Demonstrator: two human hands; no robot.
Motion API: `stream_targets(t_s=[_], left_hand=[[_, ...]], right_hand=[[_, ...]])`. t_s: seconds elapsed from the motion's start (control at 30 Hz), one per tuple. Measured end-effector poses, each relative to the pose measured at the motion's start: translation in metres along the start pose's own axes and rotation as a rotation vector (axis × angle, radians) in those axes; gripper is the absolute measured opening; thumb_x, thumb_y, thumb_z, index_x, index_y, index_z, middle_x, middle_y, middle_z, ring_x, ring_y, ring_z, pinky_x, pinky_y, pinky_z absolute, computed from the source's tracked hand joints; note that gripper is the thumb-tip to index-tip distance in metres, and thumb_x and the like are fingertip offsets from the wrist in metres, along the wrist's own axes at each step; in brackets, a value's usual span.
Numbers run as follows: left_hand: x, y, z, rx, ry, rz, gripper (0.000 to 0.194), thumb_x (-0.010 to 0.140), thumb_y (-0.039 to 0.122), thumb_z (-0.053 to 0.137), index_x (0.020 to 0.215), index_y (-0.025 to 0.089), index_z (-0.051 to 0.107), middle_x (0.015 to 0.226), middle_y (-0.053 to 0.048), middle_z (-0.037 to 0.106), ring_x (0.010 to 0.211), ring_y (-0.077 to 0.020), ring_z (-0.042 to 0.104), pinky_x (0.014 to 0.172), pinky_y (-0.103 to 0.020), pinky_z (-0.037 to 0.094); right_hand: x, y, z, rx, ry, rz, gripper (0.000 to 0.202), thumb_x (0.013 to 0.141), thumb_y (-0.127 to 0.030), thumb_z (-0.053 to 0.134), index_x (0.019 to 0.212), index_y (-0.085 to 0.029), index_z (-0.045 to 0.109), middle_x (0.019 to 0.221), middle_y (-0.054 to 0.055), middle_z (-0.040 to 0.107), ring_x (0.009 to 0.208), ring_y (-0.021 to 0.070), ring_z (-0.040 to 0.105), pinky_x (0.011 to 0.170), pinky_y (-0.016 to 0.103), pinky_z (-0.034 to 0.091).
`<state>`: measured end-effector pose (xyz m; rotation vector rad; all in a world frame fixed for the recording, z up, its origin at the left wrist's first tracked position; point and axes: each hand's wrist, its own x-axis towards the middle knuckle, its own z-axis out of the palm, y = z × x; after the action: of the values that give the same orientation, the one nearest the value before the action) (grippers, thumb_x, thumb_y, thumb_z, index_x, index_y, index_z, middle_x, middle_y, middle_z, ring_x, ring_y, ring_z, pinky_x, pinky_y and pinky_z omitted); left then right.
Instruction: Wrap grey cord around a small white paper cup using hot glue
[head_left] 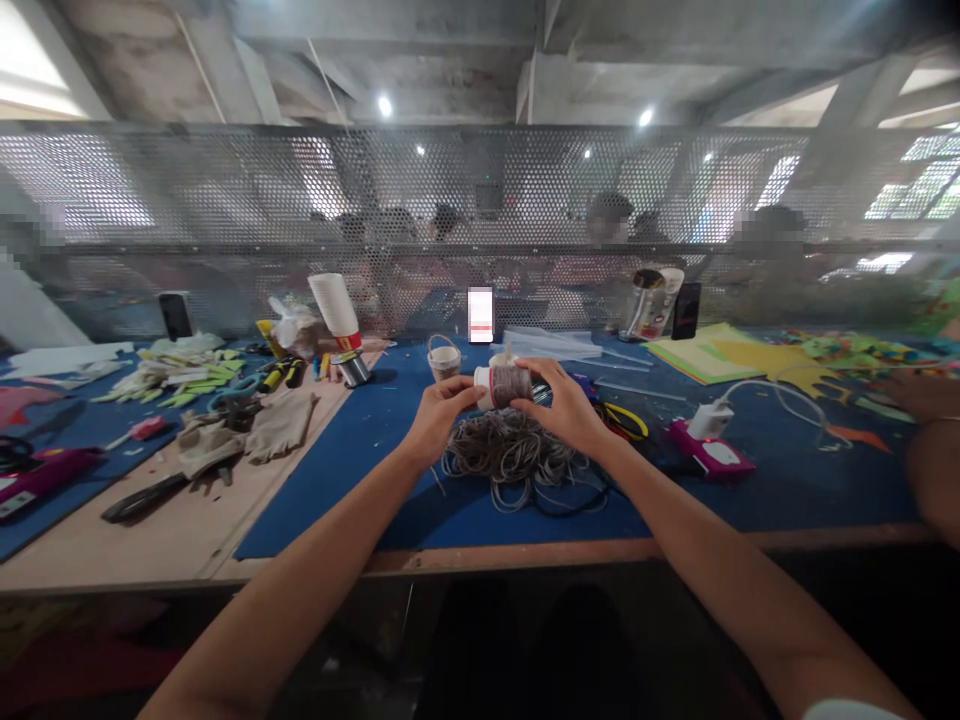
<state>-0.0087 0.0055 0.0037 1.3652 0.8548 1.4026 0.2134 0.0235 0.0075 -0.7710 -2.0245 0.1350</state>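
Observation:
Above the blue mat, a white paper cup [510, 386] lies sideways between my hands, with grey-brown cord wound around much of its side. My left hand [439, 412] pinches the bare white end. At the opposite, wrapped end, my right hand [564, 402] curls its fingers and thumb around the cup. A loose heap of grey cord [517, 452] rests on the mat just below. Behind my left hand stands a small cord-wrapped cup with a looped handle [444, 360]. Another pale object behind the held cup is mostly hidden.
Power strips [711, 452] with a white charger sit at right, near yellow-handled pliers [626, 422]. Gloves [281, 425], tools and stacked paper cups [334, 305] occupy the left. A phone [481, 315] stands before the perforated metal screen [480, 190]. A co-worker's arm [934, 450] is at far right.

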Motion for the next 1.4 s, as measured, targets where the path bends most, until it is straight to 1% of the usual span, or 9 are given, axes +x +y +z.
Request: stream_targets(t_s=[0.13, 0.27, 0.37, 0.5, 0.73, 1.0, 1.13, 1.27, 1.4], left_hand=[[0.001, -0.004, 0.0, 0.011, 0.022, 0.019, 0.026, 0.073, 0.035, 0.08, 0.089, 0.015, 0.076, 0.083, -0.004, 0.073, 0.074, -0.0137, 0.063, 0.076, -0.028, 0.051], [-0.002, -0.001, 0.004, 0.069, 0.036, 0.046, 0.026, 0.071, 0.036, 0.081, 0.087, 0.015, 0.077, 0.079, -0.003, 0.073, 0.07, -0.0133, 0.061, 0.071, -0.027, 0.049], [-0.004, 0.001, 0.008, 0.144, 0.039, 0.053, 0.028, 0.071, 0.038, 0.081, 0.086, 0.015, 0.077, 0.076, -0.003, 0.072, 0.069, -0.0142, 0.061, 0.069, -0.027, 0.047], [-0.006, 0.001, 0.01, 0.223, 0.038, 0.077, 0.028, 0.072, 0.039, 0.079, 0.086, 0.015, 0.076, 0.075, -0.003, 0.072, 0.067, -0.0145, 0.059, 0.065, -0.027, 0.044], [-0.007, -0.002, 0.011, 0.323, 0.012, 0.165, 0.021, 0.077, 0.035, 0.074, 0.084, 0.014, 0.075, 0.075, -0.002, 0.07, 0.066, -0.0139, 0.058, 0.062, -0.025, 0.042], [-0.009, 0.001, 0.011, 0.471, 0.103, 0.286, 0.02, 0.08, 0.034, 0.071, 0.087, 0.015, 0.075, 0.082, -0.004, 0.073, 0.075, -0.0171, 0.063, 0.072, -0.027, 0.048], [-0.01, 0.003, 0.012, 0.484, 0.115, 0.324, 0.017, 0.08, 0.032, 0.071, 0.085, 0.015, 0.075, 0.082, -0.004, 0.073, 0.076, -0.0168, 0.063, 0.074, -0.027, 0.049], [-0.011, 0.002, 0.013, 0.469, 0.098, 0.362, 0.016, 0.082, 0.031, 0.07, 0.086, 0.016, 0.075, 0.084, -0.005, 0.073, 0.078, -0.0169, 0.064, 0.076, -0.028, 0.05], [-0.011, 0.001, 0.015, 0.473, 0.084, 0.389, 0.015, 0.082, 0.029, 0.07, 0.086, 0.016, 0.074, 0.084, -0.005, 0.073, 0.079, -0.017, 0.064, 0.076, -0.028, 0.05]], right_hand=[[-0.001, -0.005, -0.002, -0.113, 0.057, -0.087, 0.047, 0.088, -0.034, 0.069, 0.131, -0.034, 0.053, 0.14, 0.007, 0.055, 0.131, 0.0271, 0.05, 0.106, 0.05, 0.043], [-0.002, -0.01, -0.003, -0.205, 0.083, -0.129, 0.017, 0.091, -0.033, 0.066, 0.108, -0.031, 0.065, 0.133, 0.005, 0.059, 0.125, 0.0271, 0.053, 0.103, 0.05, 0.043], [-0.003, -0.013, -0.003, -0.231, 0.084, -0.135, 0.006, 0.092, -0.029, 0.063, 0.097, -0.029, 0.067, 0.126, 0.004, 0.063, 0.119, 0.026, 0.056, 0.099, 0.048, 0.043], [-0.002, -0.015, -0.004, -0.208, 0.098, -0.137, 0.005, 0.093, -0.029, 0.062, 0.096, -0.029, 0.066, 0.112, 0.003, 0.068, 0.109, 0.0236, 0.06, 0.096, 0.044, 0.043], [-0.002, -0.014, -0.002, -0.186, 0.112, -0.142, 0.006, 0.096, -0.032, 0.058, 0.096, -0.029, 0.064, 0.092, 0.0, 0.072, 0.095, 0.0204, 0.065, 0.107, 0.045, 0.037], [-0.002, -0.018, -0.001, -0.115, 0.068, -0.176, 0.007, 0.096, -0.029, 0.058, 0.095, -0.029, 0.065, 0.09, -0.001, 0.072, 0.09, 0.0188, 0.066, 0.105, 0.043, 0.041], [-0.003, -0.019, -0.003, -0.091, 0.134, -0.072, 0.009, 0.096, -0.032, 0.058, 0.096, -0.027, 0.066, 0.094, 0.003, 0.07, 0.097, 0.0213, 0.064, 0.099, 0.043, 0.046], [0.0, -0.016, -0.005, 0.059, 0.231, 0.081, 0.026, 0.091, -0.037, 0.063, 0.115, -0.027, 0.063, 0.118, 0.009, 0.063, 0.115, 0.0249, 0.058, 0.102, 0.045, 0.046], [0.003, -0.009, -0.004, 0.431, 0.067, 0.281, 0.047, 0.089, -0.044, 0.064, 0.132, -0.029, 0.054, 0.137, 0.009, 0.056, 0.125, 0.0265, 0.056, 0.104, 0.047, 0.047]])
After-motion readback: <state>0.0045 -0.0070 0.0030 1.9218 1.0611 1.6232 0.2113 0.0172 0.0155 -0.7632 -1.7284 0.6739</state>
